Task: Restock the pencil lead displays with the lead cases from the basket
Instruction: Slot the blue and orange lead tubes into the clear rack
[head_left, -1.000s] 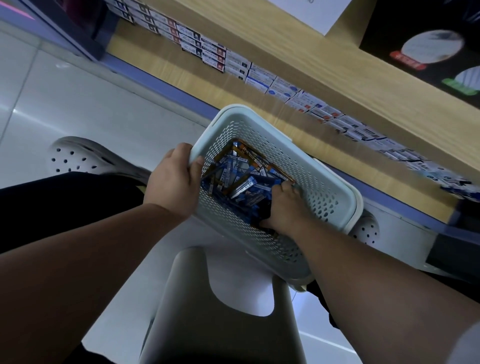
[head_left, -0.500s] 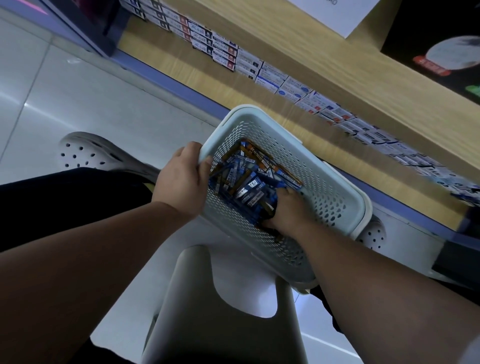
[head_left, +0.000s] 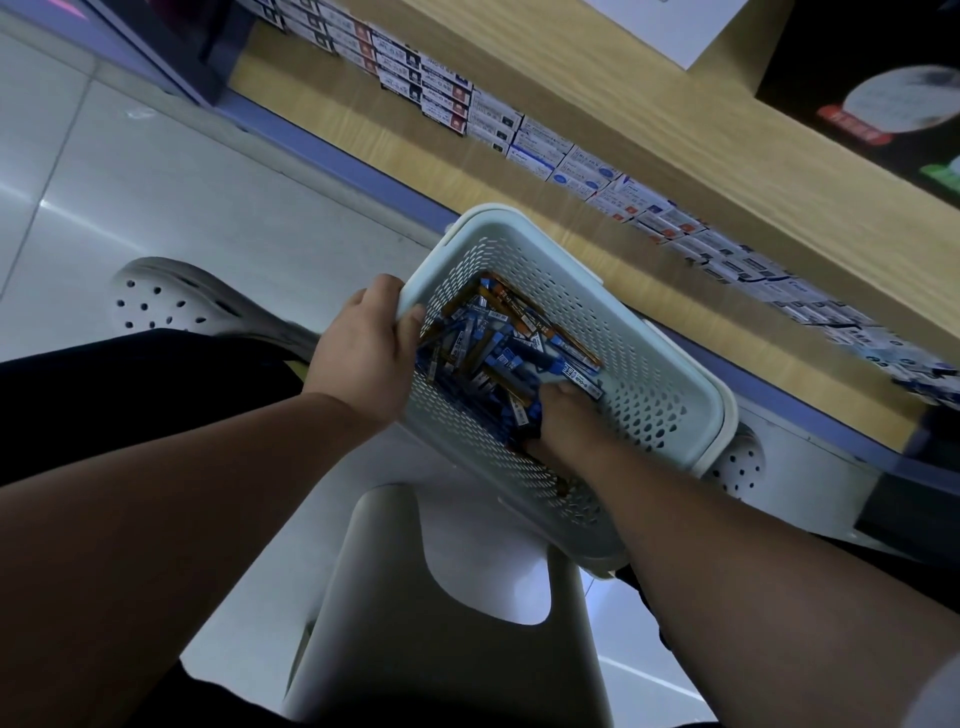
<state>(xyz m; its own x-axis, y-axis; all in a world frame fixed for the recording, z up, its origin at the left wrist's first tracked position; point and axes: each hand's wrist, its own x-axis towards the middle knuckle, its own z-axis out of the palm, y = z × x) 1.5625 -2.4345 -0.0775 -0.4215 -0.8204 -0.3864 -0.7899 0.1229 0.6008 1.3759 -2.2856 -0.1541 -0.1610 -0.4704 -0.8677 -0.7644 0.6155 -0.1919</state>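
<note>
A: Grip state?
B: Left hand (head_left: 366, 353) clamps the near-left rim corner of the basket (head_left: 649, 384), thumb hooked inside. Right hand (head_left: 563, 421) is sunk into the lead cases (head_left: 498, 343). Its fingertips are buried, so can't tell if it pinches one.
A: Where's the stock?
B: All of it is heaped loose in the basket, which sits tilted above the stool (head_left: 457, 649), just below the displays (head_left: 582, 169).
A: Risks?
B: The basket looks held by one corner only, so a hard dig likely twists it and spills. The cases are slim, hard, glossy sticks in blue and orange, lying crosswise (pulling one probably drags its neighbours out). The basket is pale perforated plastic with a rounded rim. The display boxes are small, tightly packed and blurred, so a wrong slot is plausible.
</note>
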